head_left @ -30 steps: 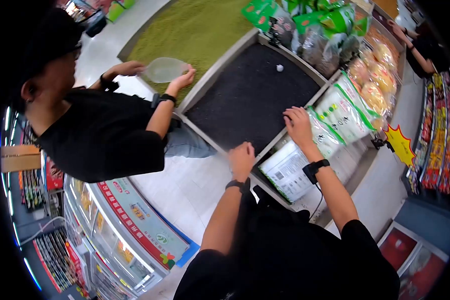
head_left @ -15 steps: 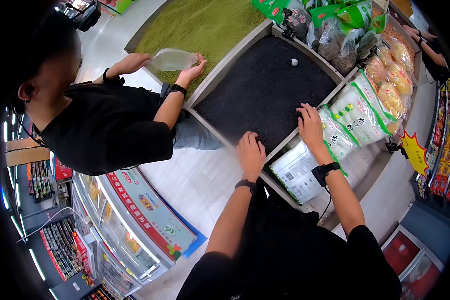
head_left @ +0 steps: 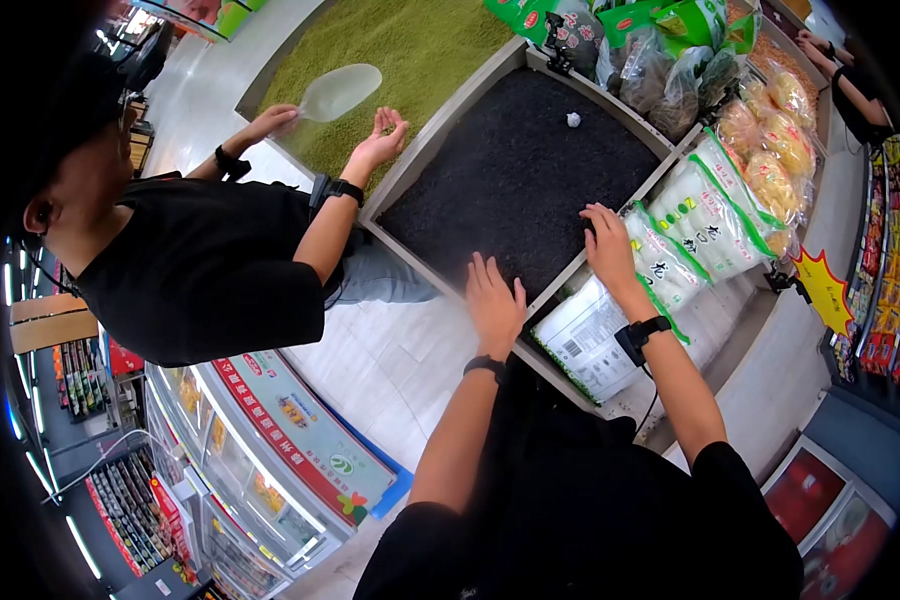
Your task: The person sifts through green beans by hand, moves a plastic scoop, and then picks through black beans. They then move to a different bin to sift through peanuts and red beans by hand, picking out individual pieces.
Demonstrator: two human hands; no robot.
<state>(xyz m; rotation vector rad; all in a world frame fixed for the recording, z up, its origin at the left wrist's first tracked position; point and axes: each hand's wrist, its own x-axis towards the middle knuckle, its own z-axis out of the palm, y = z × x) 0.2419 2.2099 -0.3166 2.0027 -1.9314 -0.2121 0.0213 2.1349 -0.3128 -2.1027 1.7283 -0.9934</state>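
Note:
A square bin with pale edges (head_left: 425,133) holds a dark, fine-grained mass (head_left: 520,175), on which a small white lump (head_left: 573,120) lies. At the near edge of this bin is my left hand (head_left: 495,300), its fingers spread and nothing in them. My right hand (head_left: 610,243) rests by the right-hand divider, fingers apart and empty, close to white packets with green borders (head_left: 670,263). Both my wrists wear black bands.
On the left a co-worker in black (head_left: 210,265) holds a translucent scoop (head_left: 340,92) over a bin of green beans (head_left: 400,45). Bagged goods (head_left: 670,75) and round packs (head_left: 775,180) lie at the right. A freezer (head_left: 260,440) stands lower left.
The co-worker's scoop has risen and come away from their other hand. My left hand's fingers have straightened and spread. The whole view has shifted slightly.

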